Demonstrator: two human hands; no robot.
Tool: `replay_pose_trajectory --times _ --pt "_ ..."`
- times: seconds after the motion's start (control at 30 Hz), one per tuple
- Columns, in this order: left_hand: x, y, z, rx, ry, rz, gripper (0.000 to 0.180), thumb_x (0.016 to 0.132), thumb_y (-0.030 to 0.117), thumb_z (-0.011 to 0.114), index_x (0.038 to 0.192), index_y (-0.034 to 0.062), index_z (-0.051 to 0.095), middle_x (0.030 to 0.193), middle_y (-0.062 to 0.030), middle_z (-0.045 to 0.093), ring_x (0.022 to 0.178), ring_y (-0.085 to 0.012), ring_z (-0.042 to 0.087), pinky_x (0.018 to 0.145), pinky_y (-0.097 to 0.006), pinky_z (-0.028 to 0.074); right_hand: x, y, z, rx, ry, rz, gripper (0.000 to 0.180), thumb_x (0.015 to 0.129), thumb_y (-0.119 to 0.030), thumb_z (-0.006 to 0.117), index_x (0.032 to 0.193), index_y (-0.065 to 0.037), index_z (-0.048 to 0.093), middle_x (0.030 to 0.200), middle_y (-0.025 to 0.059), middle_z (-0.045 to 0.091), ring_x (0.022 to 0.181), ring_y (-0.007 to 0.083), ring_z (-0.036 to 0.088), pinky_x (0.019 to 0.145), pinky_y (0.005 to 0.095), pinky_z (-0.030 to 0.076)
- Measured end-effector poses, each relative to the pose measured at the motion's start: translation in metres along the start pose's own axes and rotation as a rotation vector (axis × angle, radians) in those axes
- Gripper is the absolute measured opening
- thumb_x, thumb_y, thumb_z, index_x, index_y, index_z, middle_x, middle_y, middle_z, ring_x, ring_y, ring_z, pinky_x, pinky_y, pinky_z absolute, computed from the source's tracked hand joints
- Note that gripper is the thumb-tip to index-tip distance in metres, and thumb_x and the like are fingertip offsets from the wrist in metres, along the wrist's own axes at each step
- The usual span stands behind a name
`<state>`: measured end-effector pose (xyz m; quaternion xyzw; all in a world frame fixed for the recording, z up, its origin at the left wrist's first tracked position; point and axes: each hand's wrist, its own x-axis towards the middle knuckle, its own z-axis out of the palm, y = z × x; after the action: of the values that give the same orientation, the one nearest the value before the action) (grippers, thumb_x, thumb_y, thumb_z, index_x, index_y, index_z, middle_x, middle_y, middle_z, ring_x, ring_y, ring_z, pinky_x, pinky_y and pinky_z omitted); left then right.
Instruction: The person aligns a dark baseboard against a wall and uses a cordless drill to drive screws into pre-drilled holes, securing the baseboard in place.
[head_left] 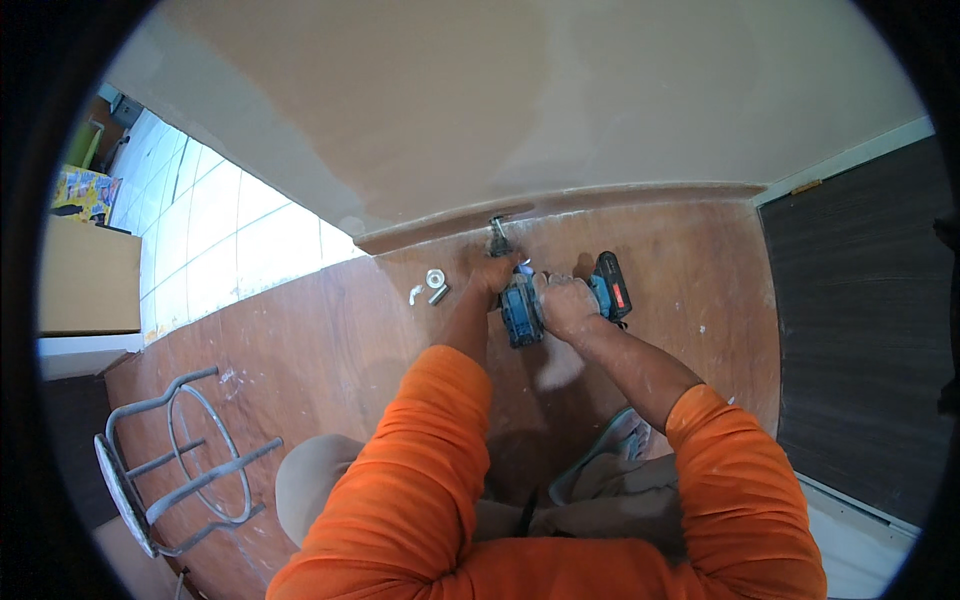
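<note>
A blue and black cordless drill (pixel 522 312) lies on its side low over the wooden floor, its front pointing at the base of the wall. My right hand (pixel 568 303) is wrapped round its grip, with the battery end sticking out to the right. Near the chuck, my left hand (pixel 495 272) is closed about the front of the drill; its fingers are partly hidden. The bit (pixel 499 229) reaches the skirting board (pixel 440 231) along the wall's foot. Whether the tip is inside the board I cannot tell.
Left of my left hand lie a white ring-shaped roll (pixel 435 278), a small metal cylinder (pixel 438 295) and a white scrap (pixel 415 294). A metal-legged stool (pixel 185 460) is tipped over at the lower left. A cardboard box (pixel 90 277) stands farther left. A dark door (pixel 865 330) borders the right.
</note>
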<state>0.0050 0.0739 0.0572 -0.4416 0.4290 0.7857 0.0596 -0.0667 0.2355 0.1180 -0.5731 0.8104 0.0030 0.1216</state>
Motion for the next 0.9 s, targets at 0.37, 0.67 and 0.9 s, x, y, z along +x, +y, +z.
replay_pose_trajectory --times 0.37,0.67,0.9 --pt "-0.021 0.015 0.007 -0.013 0.104 0.072 0.037 0.087 0.019 0.077 0.114 -0.0034 0.063 0.097 -0.0130 0.069 0.080 -0.0237 0.068 0.069 -0.038 0.058 0.005 -0.002 -0.002 0.009 -0.046 0.036 0.024 0.086 -0.012 0.061 0.108 -0.003 0.062 0.100 0.0199 0.071 0.095 0.0359 0.071 0.083 0.0454 0.056" --pt "-0.036 0.022 0.010 0.117 0.182 0.089 0.031 0.088 0.024 0.075 0.099 -0.0045 0.071 0.094 -0.0126 0.071 0.079 -0.0222 0.068 0.068 -0.039 0.057 0.006 -0.003 -0.005 0.005 -0.055 0.046 0.026 0.087 -0.012 0.060 0.112 -0.003 0.062 0.102 0.0193 0.071 0.098 0.0347 0.071 0.085 0.0468 0.056" --pt "-0.037 0.025 0.012 0.042 0.171 0.162 0.027 0.086 0.021 0.076 0.097 -0.0036 0.070 0.089 -0.0120 0.070 0.075 -0.0232 0.069 0.065 -0.037 0.058 0.006 -0.003 -0.011 -0.052 -0.102 0.013 0.030 0.087 -0.012 0.060 0.116 -0.004 0.062 0.104 0.0183 0.072 0.099 0.0344 0.071 0.085 0.0468 0.056"
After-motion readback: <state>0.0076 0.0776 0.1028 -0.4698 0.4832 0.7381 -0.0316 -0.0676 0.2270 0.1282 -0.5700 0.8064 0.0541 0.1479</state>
